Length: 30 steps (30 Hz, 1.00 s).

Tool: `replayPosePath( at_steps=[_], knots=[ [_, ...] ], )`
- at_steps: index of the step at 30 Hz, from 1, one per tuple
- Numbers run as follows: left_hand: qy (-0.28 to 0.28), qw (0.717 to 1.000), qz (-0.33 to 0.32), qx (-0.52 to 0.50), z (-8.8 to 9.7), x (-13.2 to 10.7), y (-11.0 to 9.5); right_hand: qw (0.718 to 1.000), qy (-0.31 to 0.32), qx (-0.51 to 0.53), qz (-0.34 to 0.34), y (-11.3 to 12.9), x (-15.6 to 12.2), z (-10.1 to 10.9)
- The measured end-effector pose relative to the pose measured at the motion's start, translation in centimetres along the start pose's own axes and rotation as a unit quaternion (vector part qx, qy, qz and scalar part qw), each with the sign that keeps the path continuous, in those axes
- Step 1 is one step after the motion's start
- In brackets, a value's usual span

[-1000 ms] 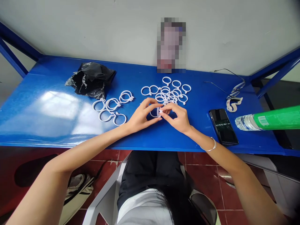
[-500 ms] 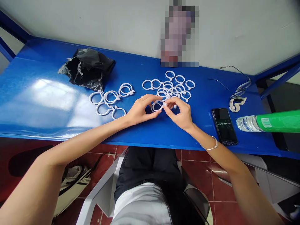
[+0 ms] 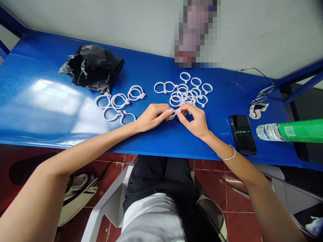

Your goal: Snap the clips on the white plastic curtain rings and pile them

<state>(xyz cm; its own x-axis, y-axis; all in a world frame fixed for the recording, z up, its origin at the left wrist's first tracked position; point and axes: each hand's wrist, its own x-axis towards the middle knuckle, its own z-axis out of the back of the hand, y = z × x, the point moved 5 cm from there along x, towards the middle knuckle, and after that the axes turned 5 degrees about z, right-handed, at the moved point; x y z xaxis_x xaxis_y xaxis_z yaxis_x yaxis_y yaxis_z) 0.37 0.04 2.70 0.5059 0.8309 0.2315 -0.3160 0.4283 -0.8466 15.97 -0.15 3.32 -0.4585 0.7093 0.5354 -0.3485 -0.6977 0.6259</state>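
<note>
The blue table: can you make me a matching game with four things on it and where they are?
1. Black bag
2. Phone
3. Glasses
4. One white ring

A. Between the fingertips of the left hand and right hand
B. Just left of the green-labelled bottle
C. Left part of the table, ragged opening showing
D. Back right of the table

Pairs: 1-C, 2-B, 3-D, 4-A

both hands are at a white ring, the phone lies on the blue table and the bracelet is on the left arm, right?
No: the head view shows the bracelet on the right arm, not the left. The rest stands: left hand and right hand are at a white ring, and the phone lies on the blue table.
</note>
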Motion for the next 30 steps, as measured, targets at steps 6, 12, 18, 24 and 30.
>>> replayPosePath(
  at_steps=[6,12,18,24,30],
  knots=[
    [0.025,0.995,0.063,-0.075,-0.2,0.1,0.6,1.0,0.013,-0.001,0.005,-0.1,-0.2,-0.1],
    [0.025,0.987,0.096,-0.127,-0.3,0.1,1.3,0.999,0.018,-0.021,0.028,0.2,-0.4,-0.2],
    [0.005,0.988,0.099,-0.116,-0.1,0.0,1.6,0.999,0.0,-0.027,0.035,0.2,-0.3,0.0],
    [-0.024,0.998,0.036,-0.035,0.2,-0.1,1.3,0.998,-0.013,-0.044,0.034,-0.1,-0.3,0.1],
    [-0.045,0.996,-0.018,0.08,0.3,-0.2,1.1,0.999,-0.007,-0.034,0.028,-0.1,-0.3,0.1]
  ],
)
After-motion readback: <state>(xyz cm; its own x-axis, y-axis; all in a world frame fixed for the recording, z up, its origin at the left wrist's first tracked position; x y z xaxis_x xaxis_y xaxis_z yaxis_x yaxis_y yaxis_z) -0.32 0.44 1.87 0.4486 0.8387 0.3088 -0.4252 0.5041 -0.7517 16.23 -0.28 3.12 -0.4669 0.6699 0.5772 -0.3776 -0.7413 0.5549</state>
